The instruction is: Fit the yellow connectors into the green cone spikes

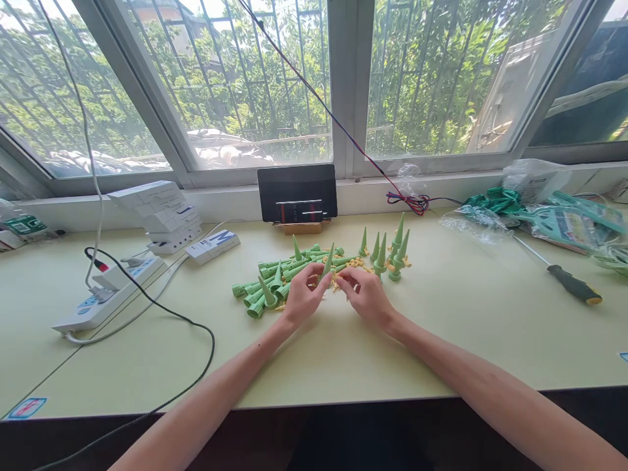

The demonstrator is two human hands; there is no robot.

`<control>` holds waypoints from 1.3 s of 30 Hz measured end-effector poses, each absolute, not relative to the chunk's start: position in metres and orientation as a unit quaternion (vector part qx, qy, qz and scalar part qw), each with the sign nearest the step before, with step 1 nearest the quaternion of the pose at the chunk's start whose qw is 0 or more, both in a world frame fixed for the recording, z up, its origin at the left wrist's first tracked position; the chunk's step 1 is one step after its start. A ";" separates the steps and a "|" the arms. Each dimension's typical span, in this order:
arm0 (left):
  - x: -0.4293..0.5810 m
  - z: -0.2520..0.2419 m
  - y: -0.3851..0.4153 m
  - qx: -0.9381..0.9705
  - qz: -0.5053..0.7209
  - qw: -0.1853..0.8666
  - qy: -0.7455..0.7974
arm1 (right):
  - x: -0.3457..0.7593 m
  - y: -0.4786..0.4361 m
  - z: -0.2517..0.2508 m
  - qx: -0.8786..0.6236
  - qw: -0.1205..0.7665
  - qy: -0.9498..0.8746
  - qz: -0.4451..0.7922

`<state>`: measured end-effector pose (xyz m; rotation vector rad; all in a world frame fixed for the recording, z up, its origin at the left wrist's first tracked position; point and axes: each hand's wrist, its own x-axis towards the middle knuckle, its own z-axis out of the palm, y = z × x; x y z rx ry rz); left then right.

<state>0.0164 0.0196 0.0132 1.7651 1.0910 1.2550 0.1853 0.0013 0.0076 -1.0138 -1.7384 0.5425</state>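
Between the fingers of my left hand (305, 292) a green pointed plastic cone (329, 259) stands tip up. My right hand (366, 293) is closed in a pinch close to the cone's right side; its fingertips are at a small yellow piece (336, 280). Several green tubes (255, 306) lie in a pile by my left hand, with more green cones (267, 294) among them. Small yellow pieces (357, 262) are scattered behind my hands. To the right of them, several green cones (400, 252) stand upright, some with yellow pieces fitted at their sides.
A dark tablet (297, 190) leans against the sill. On the left are stacked white boxes (161, 212), a power strip (118, 294) and a black cable (196, 322) crossing the table edge. A screwdriver (572, 281) and plastic bags (564, 219) lie on the right.
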 end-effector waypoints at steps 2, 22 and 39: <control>0.017 0.014 0.019 0.685 0.485 0.346 0.420 | 0.186 0.002 0.007 -0.420 0.501 -0.723 0.223; 0.017 0.014 0.017 0.718 0.475 0.316 0.400 | 0.186 0.003 0.005 -0.449 0.474 -0.723 0.228; 0.017 0.015 0.017 0.718 0.481 0.306 0.399 | 0.187 0.001 0.009 -0.454 0.477 -0.701 0.275</control>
